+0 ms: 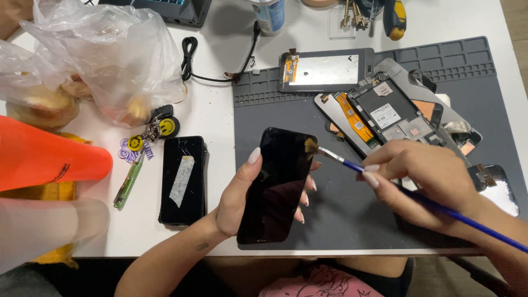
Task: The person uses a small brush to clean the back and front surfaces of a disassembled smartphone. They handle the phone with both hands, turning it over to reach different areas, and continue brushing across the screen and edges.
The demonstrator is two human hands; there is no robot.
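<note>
1. Our left hand (236,192) – fingers clasp a black phone (278,184), near the surface's front edge.
2. Right hand (423,179) – fingers pinch a blue brush (440,206), bristles touching the phone's top-right corner.

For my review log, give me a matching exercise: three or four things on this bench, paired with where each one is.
Things:
1. glossy black phone
2. thin blue-handled paintbrush
3. cracked black phone with a tape strip
4. clear crumpled plastic bag

Places:
A. far left of the white table
B. in the right hand
C. flat on the table, left of the grey mat
D. in the left hand

Pairs: 1-D, 2-B, 3-C, 4-A
</note>
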